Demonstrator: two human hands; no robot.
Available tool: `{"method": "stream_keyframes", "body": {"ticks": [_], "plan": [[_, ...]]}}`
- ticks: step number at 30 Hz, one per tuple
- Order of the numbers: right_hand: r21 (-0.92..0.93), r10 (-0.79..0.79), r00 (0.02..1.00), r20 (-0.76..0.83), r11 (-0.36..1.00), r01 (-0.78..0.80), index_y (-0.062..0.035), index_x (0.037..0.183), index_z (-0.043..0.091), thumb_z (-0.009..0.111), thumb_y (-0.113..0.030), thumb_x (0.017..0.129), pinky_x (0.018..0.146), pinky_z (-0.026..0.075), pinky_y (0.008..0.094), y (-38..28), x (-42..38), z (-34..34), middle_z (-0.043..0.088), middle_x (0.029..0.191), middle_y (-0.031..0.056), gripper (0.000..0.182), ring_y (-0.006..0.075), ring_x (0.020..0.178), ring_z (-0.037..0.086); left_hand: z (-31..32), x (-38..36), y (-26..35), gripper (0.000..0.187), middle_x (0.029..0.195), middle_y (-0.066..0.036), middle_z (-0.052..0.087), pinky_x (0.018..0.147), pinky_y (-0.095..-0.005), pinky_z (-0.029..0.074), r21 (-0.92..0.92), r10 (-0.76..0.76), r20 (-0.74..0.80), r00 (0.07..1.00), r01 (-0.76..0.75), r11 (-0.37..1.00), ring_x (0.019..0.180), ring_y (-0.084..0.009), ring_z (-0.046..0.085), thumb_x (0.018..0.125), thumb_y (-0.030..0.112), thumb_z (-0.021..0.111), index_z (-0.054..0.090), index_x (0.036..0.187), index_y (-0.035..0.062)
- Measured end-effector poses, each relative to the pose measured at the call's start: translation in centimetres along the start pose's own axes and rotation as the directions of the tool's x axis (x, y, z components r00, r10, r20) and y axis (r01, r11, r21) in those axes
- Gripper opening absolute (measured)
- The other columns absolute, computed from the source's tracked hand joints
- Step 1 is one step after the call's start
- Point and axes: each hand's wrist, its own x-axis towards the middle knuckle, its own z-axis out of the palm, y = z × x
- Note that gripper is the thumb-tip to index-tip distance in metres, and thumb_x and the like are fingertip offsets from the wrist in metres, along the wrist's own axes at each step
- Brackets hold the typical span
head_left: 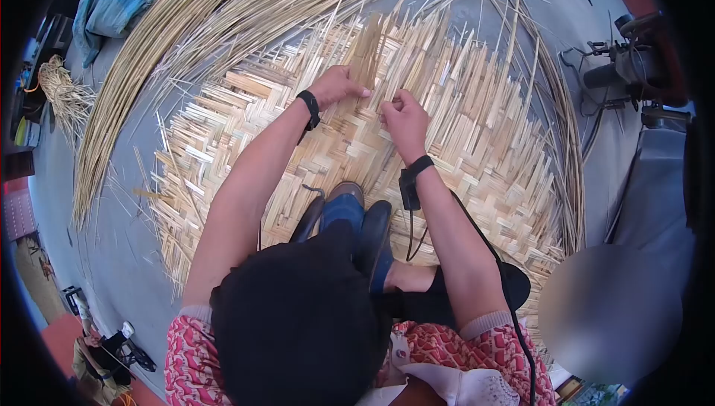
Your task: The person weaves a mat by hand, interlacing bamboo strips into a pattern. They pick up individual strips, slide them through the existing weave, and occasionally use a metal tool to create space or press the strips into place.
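A woven mat of pale, flat bamboo strips [350, 145] spreads over the floor in front of me, with loose strip ends along its far edge. Near its upper middle, my left hand [337, 87] is closed at the lower end of a bunch of flat bamboo strips [365, 52] that points away from me. Just to the right, my right hand [406, 123] is pinched low over the weave. What lies between its fingertips is too small to make out. Both wrists wear black bands. My shoes [344, 208] rest on the mat's near part.
Long bundles of thin bamboo strips [141, 86] curve around the far and left side, and more strips [558, 115] lie at the right. A blue plastic sheet [126, 0] is at the upper left. Machinery [625, 63] stands at the right. Another person [100, 354] is at the lower left.
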Motion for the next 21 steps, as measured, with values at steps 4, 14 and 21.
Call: {"method": "stream_keyframes", "body": {"ticks": [4, 14, 21], "plan": [[-0.493, -0.249, 0.951, 0.181, 0.814, 0.307, -0.0055, 0.095, 0.066, 0.067, -0.02, 0.085, 0.071, 0.05, 0.0391, -0.3, 0.4, 0.6, 0.068, 0.086, 0.0138, 0.018, 0.0293, 0.08, 0.066, -1.2, -0.9, 0.4, 0.044, 0.105, -0.006, 0.071, 0.093, -0.0324, 0.053, -0.112, 0.049, 0.104, 0.993, -0.037, 0.993, 0.097, -0.0175, 0.068, 0.077, 0.007, 0.081, 0.067, 0.12, 0.0049], [-0.147, -0.151, 0.955, 0.256, 0.97, 0.193, -0.0102, 0.099, 0.073, 0.068, -0.02, 0.086, 0.08, 0.05, 0.0368, 3.6, 2.6, 0.5, 0.068, 0.096, 0.0109, 0.017, 0.0295, 0.09, 0.066, -3.0, -4.9, -2.2, 0.016, 0.093, -0.003, 0.069, 0.074, -0.0229, 0.052, -0.375, 0.227, -0.532, 0.816, -0.467, 0.801, 0.088, -0.0105, 0.064, 0.085, -0.006, 0.067, 0.07, 0.095, 0.0068], [-0.168, -0.131, 0.96, 0.248, 0.97, 0.176, -0.0067, 0.098, 0.071, 0.068, -0.019, 0.087, 0.081, 0.049, 0.0358, 3.1, 2.1, 0.9, 0.067, 0.094, 0.0107, 0.016, 0.0278, 0.091, 0.065, -8.2, -7.4, 0.9, 0.031, 0.103, -0.005, 0.065, 0.093, -0.0422, 0.049, -0.71, 0.309, -0.652, 0.693, -0.7, 0.073, 0.105, -0.0198, 0.062, 0.087, -0.001, 0.068, 0.058, 0.114, 0.0101]]}}
